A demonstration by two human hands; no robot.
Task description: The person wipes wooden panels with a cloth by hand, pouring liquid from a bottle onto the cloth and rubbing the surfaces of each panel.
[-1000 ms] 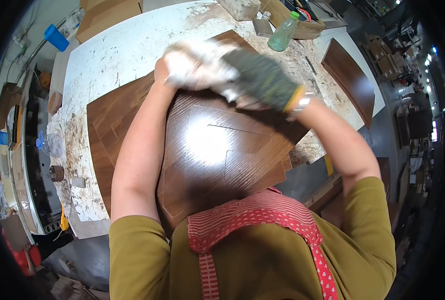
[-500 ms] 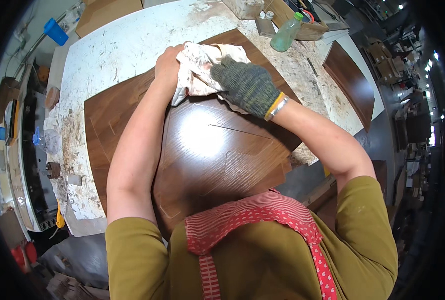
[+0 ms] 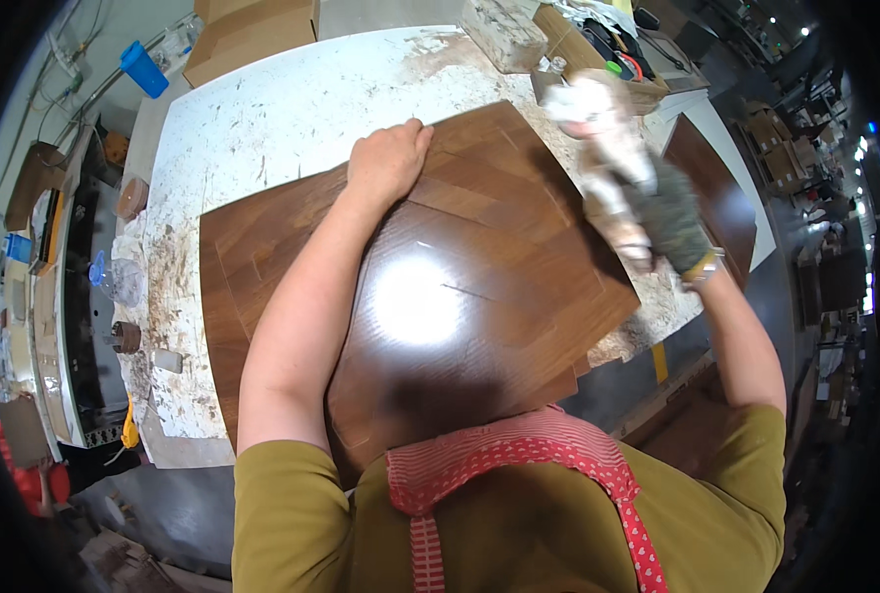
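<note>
Head view showed the gloved right hand [image 3: 669, 210] closed round a bunched white cloth [image 3: 613, 188], both blurred, just past the right edge of a glossy brown wooden panel [image 3: 529, 237]. At the panel's far edge rested the bare left hand [image 3: 388, 163], fingers bent; whether they clasped the edge or merely pressed on it, I could not tell. The panel lay on the white, stained table [image 3: 252, 128], under the left forearm.

Grit picked up from that stained surface could, I judged, scratch or smear the gloss if the cloth brushed it. A loose fold might also tip the bottle behind it, of which only the green cap [image 3: 613, 68] showed clearly. Weak pressure from the left hand could let the panel slide.

Beyond, a wooden box [image 3: 649, 99] held jumbled tools, one with an orange-red part. Far left stood an open cardboard box [image 3: 250, 42], a blue cup [image 3: 143, 69] and a clear bottle [image 3: 124, 283], their contents indistinct.
</note>
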